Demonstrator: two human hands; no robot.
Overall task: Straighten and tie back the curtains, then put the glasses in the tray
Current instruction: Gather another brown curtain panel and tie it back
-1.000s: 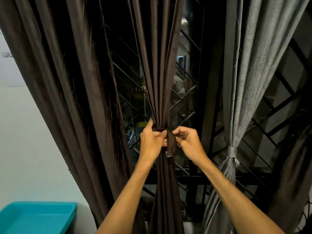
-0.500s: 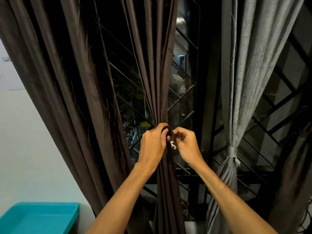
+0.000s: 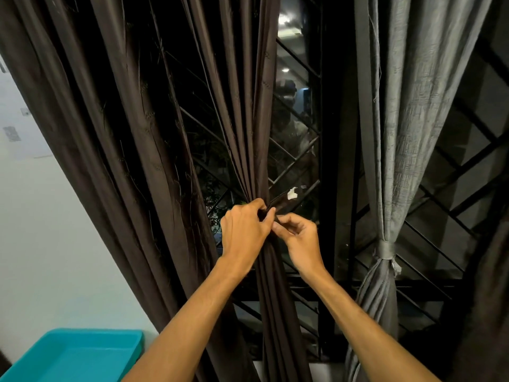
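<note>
Left hand [image 3: 245, 230] is clenched round the gathered brown curtain [image 3: 248, 133] at its waist. Right hand [image 3: 300, 241] pinches the dark tie strap [image 3: 279, 202] just beside it, and the strap's free end, with a white tag, sticks up to the right. Grey curtain [image 3: 399, 133] on the right is tied with its band [image 3: 385, 249] — teal tray [image 3: 68, 359] is bottom left, well apart.

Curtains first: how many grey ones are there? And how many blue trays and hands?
Grey curtain: 1
Blue tray: 1
Hands: 2, left hand and right hand, both pinching the brown tie
Total: 4
</note>
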